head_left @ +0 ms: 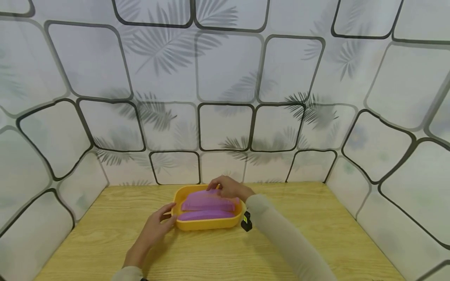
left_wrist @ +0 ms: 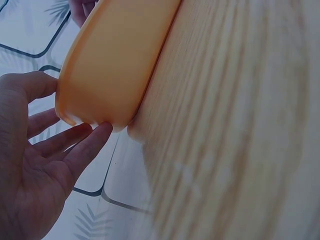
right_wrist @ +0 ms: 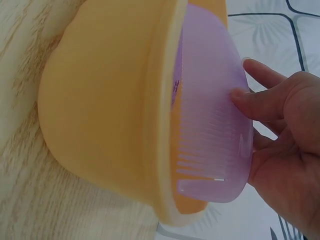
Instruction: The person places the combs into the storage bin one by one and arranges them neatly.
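A yellow-orange plastic basin (head_left: pixel 211 225) stands on the table with purple combs inside. The paler upper comb (head_left: pixel 204 202) lies behind a more vivid purple comb (head_left: pixel 205 215); how many lie beneath cannot be made out. Reaching over the right rim, my right hand (head_left: pixel 228 187) pinches the pale comb by its back; in the right wrist view the comb (right_wrist: pixel 215 105) stands partly above the rim, teeth toward the basin. My left hand (head_left: pixel 156 226) holds the left end of the basin. Its fingertips touch the outer wall (left_wrist: pixel 115 65) in the left wrist view.
The light wood table (head_left: pixel 197 257) runs under the basin to the patterned wall covering (head_left: pixel 225 127) close behind. Similar covering rises on the left and right sides. A small black device (head_left: pixel 246 221) sits at my right wrist.
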{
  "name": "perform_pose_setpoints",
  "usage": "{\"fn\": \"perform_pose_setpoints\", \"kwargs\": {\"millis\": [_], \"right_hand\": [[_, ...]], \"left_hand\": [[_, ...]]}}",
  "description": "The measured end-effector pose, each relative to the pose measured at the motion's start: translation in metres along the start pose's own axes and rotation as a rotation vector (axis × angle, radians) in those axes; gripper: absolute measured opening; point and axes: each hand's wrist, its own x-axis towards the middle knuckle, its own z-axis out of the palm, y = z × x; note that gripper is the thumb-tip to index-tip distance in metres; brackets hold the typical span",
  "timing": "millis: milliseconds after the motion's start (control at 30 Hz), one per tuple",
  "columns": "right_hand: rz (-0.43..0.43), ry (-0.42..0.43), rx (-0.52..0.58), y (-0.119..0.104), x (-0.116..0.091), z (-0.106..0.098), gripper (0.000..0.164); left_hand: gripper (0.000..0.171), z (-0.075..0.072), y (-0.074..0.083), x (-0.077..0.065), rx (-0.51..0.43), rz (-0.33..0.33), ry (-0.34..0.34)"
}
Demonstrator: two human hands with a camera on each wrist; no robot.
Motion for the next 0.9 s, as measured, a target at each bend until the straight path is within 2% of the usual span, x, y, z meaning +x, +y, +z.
{"fn": "perform_pose_setpoints", "kwargs": {"millis": [433,900], "right_hand": [[0.062,-0.029,0.079,-0.001,0.002,0.004,0.039],[0.113,-0.057,-0.035,-0.002,0.012,0.007,0.042]], "left_hand": [[0.051,0.001,-0.001,0.001,-0.005,-0.014,-0.003],[0.049,0.0,0.0,0.0,-0.028,-0.01,0.007]]}}
